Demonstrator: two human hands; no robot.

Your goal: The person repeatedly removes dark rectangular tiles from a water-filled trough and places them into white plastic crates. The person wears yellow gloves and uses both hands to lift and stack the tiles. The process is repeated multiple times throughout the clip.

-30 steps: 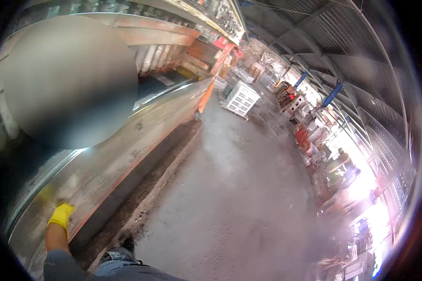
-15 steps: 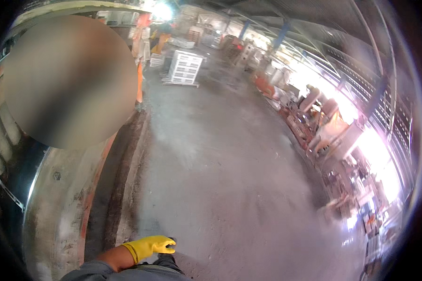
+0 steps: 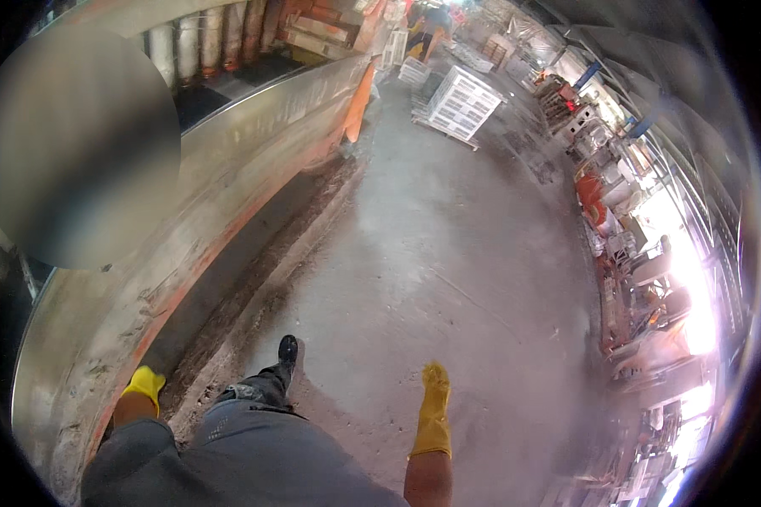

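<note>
My left hand (image 3: 146, 384), in a yellow rubber glove, hangs at the lower left beside the long metal-sided wall (image 3: 220, 182). Its fingers look loosely apart, and nothing shows in them; whether it touches the wall I cannot tell. Over the grey floor (image 3: 482, 279), my right hand (image 3: 433, 410) is held out in a matching yellow glove. That hand's fingers are bunched out of clear view at the blunt end of the glove, with no object visible there. A black boot (image 3: 288, 351) of mine is stepping on the floor between the hands.
Ahead stands a white slatted stack (image 3: 465, 103) on a low base. A person (image 3: 431, 32) is beyond it. Along the right side runs a heap of mixed equipment and scrap (image 3: 626, 253). An orange post (image 3: 359, 101) marks the wall's far end. A blurred disc hides the upper left.
The view has tilted down and swung left, so the white stack sits farther right. My right hand has come into view; my left hand has moved left, toward the wall.
</note>
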